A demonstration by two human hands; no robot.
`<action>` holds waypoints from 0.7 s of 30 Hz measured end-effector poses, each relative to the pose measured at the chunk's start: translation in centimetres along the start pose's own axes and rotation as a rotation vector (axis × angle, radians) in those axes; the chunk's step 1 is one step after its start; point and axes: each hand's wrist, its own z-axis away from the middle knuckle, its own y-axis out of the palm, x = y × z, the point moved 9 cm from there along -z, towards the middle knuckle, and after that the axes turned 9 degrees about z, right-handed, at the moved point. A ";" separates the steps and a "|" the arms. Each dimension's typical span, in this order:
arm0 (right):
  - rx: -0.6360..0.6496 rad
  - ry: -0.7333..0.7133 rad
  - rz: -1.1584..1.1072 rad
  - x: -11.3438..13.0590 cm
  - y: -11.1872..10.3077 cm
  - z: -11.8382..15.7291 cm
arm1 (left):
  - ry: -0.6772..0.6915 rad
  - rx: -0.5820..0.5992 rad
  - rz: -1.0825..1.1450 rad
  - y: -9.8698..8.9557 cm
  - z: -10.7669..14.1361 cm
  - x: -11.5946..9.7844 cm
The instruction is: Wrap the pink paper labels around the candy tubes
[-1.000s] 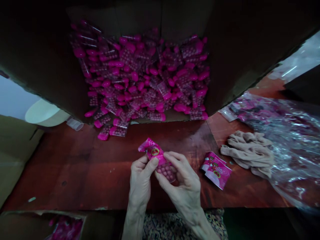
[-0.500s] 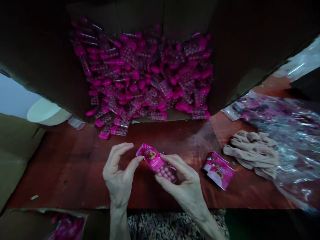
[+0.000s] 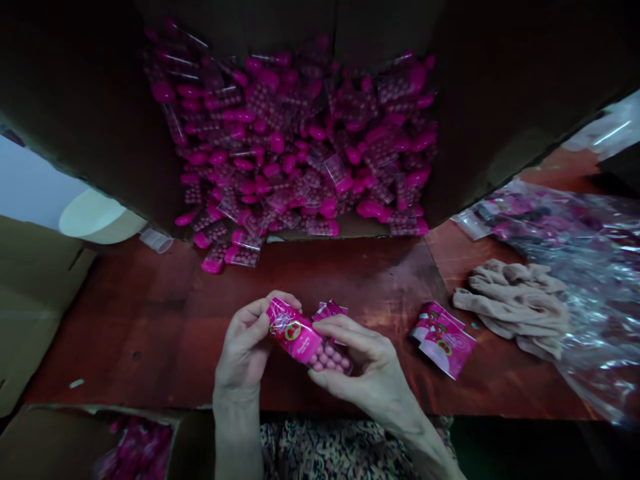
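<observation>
Between my hands is a small clear candy box [image 3: 330,357] filled with round pink candies, with a printed pink sleeve [image 3: 295,333] around its upper part. My left hand [image 3: 249,340] grips the sleeved upper left end between thumb and fingers. Around the lower right end, where the candies show, my right hand [image 3: 363,353] is closed with thumb and fingers. Just behind the right fingers, more pink printed sleeves [image 3: 330,309] show; whether the hand holds them or they lie on the table I cannot tell.
A large cardboard box [image 3: 480,100] on its side holds many pink-capped candy boxes [image 3: 300,147]. Flat pink sleeves [image 3: 447,343], a beige cloth [image 3: 515,300] and clear plastic bags [image 3: 600,280] lie right. A white bowl [image 3: 100,217] stands left; an open carton [image 3: 140,450] is below.
My left hand has closed from a loose, spread pose onto the sleeve's end. The sleeve now sits straighter and fuller over the candy box. The view has shifted slightly.
</observation>
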 end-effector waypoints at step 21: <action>-0.173 0.272 0.252 -2.6 -0.5 1.2 | -0.066 -0.380 0.137 0.0 1.9 4.6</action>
